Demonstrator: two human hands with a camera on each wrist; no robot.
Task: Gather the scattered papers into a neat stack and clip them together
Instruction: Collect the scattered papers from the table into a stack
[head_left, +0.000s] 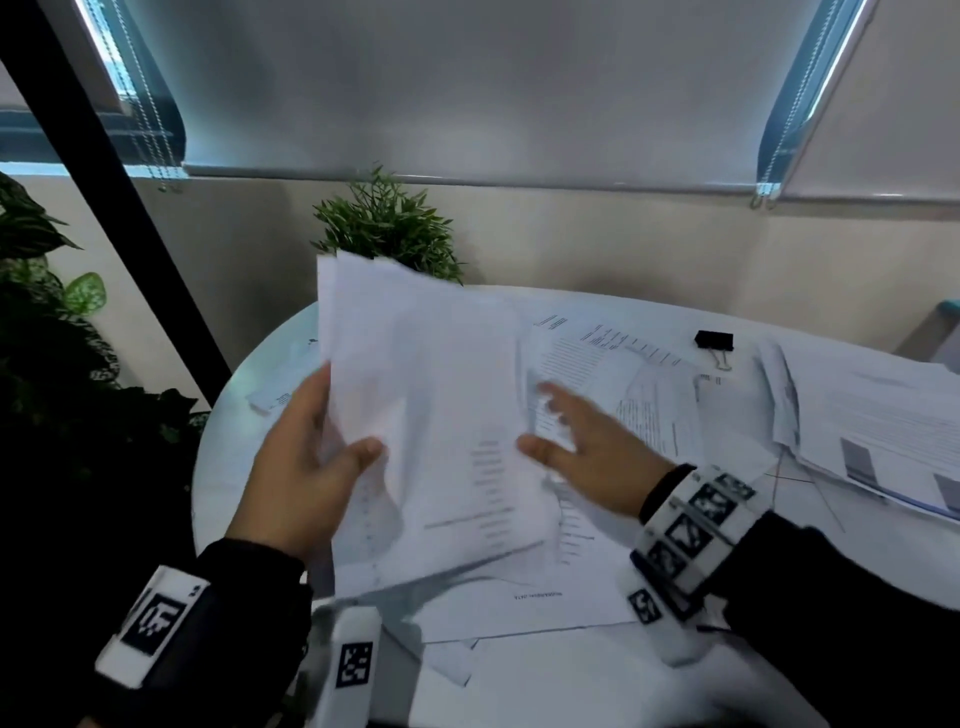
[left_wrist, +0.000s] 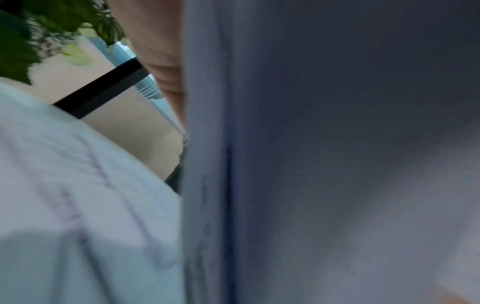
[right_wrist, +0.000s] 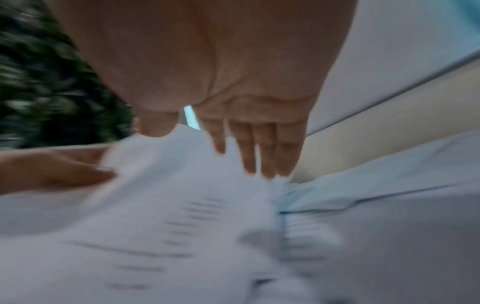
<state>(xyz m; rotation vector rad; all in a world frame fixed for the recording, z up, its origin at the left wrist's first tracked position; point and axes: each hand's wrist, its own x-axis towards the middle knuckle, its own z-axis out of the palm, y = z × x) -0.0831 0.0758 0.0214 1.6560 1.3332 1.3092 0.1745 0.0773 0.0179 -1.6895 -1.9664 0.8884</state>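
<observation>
A: Where are the papers?

B: A sheaf (head_left: 431, 395) is lifted off the tabletop (head_left: 571, 675), tilted up toward the plant (head_left: 387, 223). The left hand (head_left: 306, 467) has it by the left edge, thumb curled over the front, fingers behind, so that grip is clamped on the sheaf. The left wrist view shows only the sheaf's edge (left_wrist: 207, 185) and blur.

A: And the rest?

B: Loose sheets (head_left: 613, 374) lie spread under and to the right of it, with a messy pile (head_left: 872, 415) further right, hanging past the tabletop's edge.

A: The right hand?

B: The right hand (head_left: 587, 441) is at the sheaf's right edge, fingers straight and a little apart, holding nothing. In the right wrist view its fingertips (right_wrist: 267, 164) are at the paper's far edge; whether they touch is too blurred to tell.

A: The clip?

B: A black binder clip (head_left: 714, 343) sits on the sheets beyond the right hand, well apart from both hands
</observation>
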